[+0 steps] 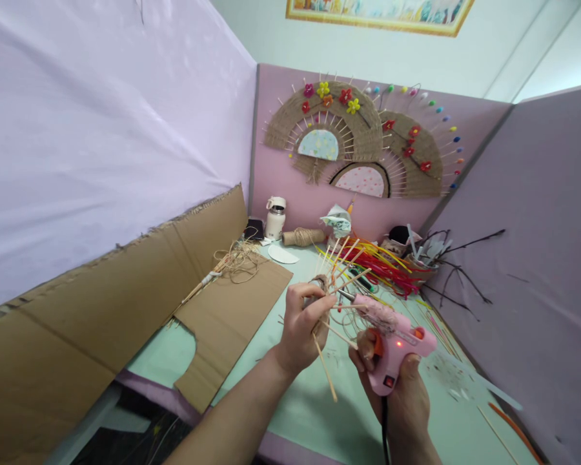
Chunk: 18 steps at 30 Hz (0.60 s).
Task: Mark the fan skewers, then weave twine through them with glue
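Note:
My left hand (303,323) is closed on a small fan-shaped piece with a twine-wrapped edge. Several thin wooden sticks (327,371) spread outward from that piece, up, right and down. Fingers hide most of its middle. My right hand (401,381) grips a pink glue gun (392,329) by the handle, with fingers at the orange trigger. A red light glows on the gun's side, and a black cord hangs below. Its metal nozzle points left, close to the piece beside my left fingertips. Whether the nozzle touches it I cannot tell.
Brown cardboard (237,310) lies at the left with loose twine (244,258) on it. Behind stand a white bottle (275,219) and a twine roll (304,237). Red and yellow pipe cleaners (392,268) and dark twigs (465,278) are at the back right. Decorated woven fans (334,103) hang on the pink panel.

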Tool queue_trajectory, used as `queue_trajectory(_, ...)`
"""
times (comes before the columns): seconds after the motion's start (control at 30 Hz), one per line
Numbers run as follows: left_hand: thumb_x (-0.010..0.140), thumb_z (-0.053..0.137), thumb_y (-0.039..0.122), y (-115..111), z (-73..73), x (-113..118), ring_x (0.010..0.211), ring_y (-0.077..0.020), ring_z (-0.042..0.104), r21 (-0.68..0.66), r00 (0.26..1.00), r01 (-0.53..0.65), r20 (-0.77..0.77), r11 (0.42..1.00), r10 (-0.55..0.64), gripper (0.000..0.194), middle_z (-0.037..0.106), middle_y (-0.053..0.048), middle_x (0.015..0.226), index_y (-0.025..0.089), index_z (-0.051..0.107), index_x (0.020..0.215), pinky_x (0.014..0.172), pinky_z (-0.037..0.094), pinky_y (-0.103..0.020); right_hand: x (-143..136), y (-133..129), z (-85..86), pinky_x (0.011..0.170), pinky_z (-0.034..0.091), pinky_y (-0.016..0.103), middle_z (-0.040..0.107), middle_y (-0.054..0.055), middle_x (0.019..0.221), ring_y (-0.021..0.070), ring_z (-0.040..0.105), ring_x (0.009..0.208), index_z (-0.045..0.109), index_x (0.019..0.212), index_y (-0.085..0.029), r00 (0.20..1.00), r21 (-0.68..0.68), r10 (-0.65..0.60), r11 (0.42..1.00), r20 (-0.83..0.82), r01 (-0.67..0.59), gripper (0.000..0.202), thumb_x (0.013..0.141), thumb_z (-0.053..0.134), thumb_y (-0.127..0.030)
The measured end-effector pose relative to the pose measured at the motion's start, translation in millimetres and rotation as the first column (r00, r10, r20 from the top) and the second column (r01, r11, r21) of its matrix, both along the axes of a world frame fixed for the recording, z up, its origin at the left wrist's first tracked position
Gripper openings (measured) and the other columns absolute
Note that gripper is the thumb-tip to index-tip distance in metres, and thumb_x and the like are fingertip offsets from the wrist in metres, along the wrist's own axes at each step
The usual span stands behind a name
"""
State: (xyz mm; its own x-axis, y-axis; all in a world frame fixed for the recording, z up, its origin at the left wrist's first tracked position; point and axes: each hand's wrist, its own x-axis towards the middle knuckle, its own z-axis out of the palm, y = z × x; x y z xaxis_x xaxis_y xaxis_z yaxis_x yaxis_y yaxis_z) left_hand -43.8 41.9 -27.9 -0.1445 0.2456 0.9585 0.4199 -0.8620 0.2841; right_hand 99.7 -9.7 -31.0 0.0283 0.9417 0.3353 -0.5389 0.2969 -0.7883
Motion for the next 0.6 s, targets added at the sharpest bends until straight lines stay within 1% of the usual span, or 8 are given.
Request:
queue_trajectory(0.13, 0.082, 0.056, 0.001, 0, 0.1, 1, 0.095, -0.0159, 0.052, 0.005, 1.000, 0.020, -0.010, 1.000, -0.020, 0.049, 0.052, -0.005, 0.101, 0.028, 0.052, 0.123, 0.082, 0.048, -0.033, 0, -1, 2.1, 0.053, 0.033, 0.030, 0.045, 0.001, 0.067, 0.0141, 0.036, 0.059, 0.062, 0.078, -0.021, 1.000, -0.016, -0.012, 1.000, 0.006, 0.012, 0.043, 0.082, 0.054, -0.063)
queue_trajectory(0.23, 0.082, 0.055, 0.000, -1, 1.6, 1, 0.092, -0.0150, 0.053, -0.024, 0.998, 0.056, 0.023, 0.998, -0.055, 0.047, 0.052, -0.005, 0.101, 0.026, 0.052, 0.121, 0.081, 0.049, -0.032, 0, -3, 10.3, 0.053, 0.033, 0.030, 0.043, 0.000, 0.066, 0.0141, 0.034, 0.058, 0.062, 0.081, -0.022, 0.998, -0.004, -0.054, 0.999, 0.011, 0.054, 0.043, 0.081, 0.054, -0.064)
queue_trajectory(0.33, 0.083, 0.055, 0.003, 1, 3.2, 1, 0.093, -0.0152, 0.056, -0.074, 0.993, 0.085, 0.094, 0.994, -0.078, 0.041, 0.053, -0.005, 0.102, 0.025, 0.053, 0.118, 0.081, 0.050, -0.032, 9, -5, 20.5, 0.052, 0.032, 0.030, 0.043, 0.000, 0.064, 0.0139, 0.032, 0.056, 0.062, 0.082, -0.023, 0.982, 0.031, -0.182, 0.983, 0.044, 0.181, 0.043, 0.076, 0.058, -0.066)
queue_trajectory(0.43, 0.084, 0.057, 0.008, 4, 3.0, -1, 0.098, -0.0167, 0.056, -0.149, 0.981, 0.111, 0.172, 0.983, -0.084, 0.034, 0.054, -0.005, 0.102, 0.024, 0.054, 0.114, 0.084, 0.049, -0.033, 40, -4, 23.9, 0.053, 0.034, 0.032, 0.047, 0.001, 0.068, 0.0152, 0.037, 0.058, 0.062, 0.083, -0.023, 0.915, 0.090, -0.377, 0.926, 0.144, 0.367, 0.047, 0.066, 0.065, -0.067)
queue_trajectory(0.5, 0.084, 0.058, 0.011, 6, 1.8, -1, 0.098, -0.0165, 0.056, -0.200, 0.967, 0.135, 0.240, 0.970, -0.086, 0.029, 0.055, -0.005, 0.102, 0.023, 0.055, 0.110, 0.085, 0.049, -0.032, 75, -2, 19.4, 0.054, 0.035, 0.032, 0.054, 0.004, 0.077, 0.0179, 0.046, 0.063, 0.063, 0.090, -0.024, 0.820, 0.100, -0.501, 0.863, 0.276, 0.494, 0.045, 0.069, 0.063, -0.064)
queue_trajectory(0.53, 0.084, 0.059, 0.013, 7, 1.0, -1, 0.096, -0.0160, 0.057, -0.223, 0.957, 0.153, 0.278, 0.963, -0.088, 0.027, 0.056, -0.005, 0.102, 0.023, 0.055, 0.110, 0.084, 0.049, -0.031, 96, 0, 15.1, 0.053, 0.035, 0.032, 0.058, 0.006, 0.082, 0.0199, 0.050, 0.066, 0.063, 0.092, -0.023, 0.737, 0.097, -0.537, 0.829, 0.411, 0.550, 0.045, 0.073, 0.059, -0.063)
queue_trajectory(0.57, 0.084, 0.059, 0.015, 8, 0.2, 0, 0.094, -0.0154, 0.058, -0.246, 0.944, 0.175, 0.316, 0.953, -0.092, 0.027, 0.057, -0.005, 0.101, 0.023, 0.055, 0.110, 0.082, 0.049, -0.030, 118, 3, 9.4, 0.051, 0.035, 0.032, 0.060, 0.008, 0.081, 0.0212, 0.052, 0.066, 0.064, 0.089, -0.022, 0.606, 0.120, -0.555, 0.786, 0.570, 0.607, 0.045, 0.073, 0.058, -0.064)
queue_trajectory(0.6, 0.084, 0.060, 0.017, 8, -0.5, 0, 0.092, -0.0146, 0.059, -0.268, 0.931, 0.200, 0.353, 0.942, -0.098, 0.029, 0.058, -0.004, 0.100, 0.023, 0.054, 0.111, 0.081, 0.049, -0.028, 140, 5, 2.3, 0.053, 0.038, 0.033, 0.063, 0.009, 0.080, 0.0229, 0.055, 0.067, 0.065, 0.085, -0.022, 0.448, 0.163, -0.538, 0.750, 0.715, 0.641, 0.043, 0.073, 0.058, -0.063)
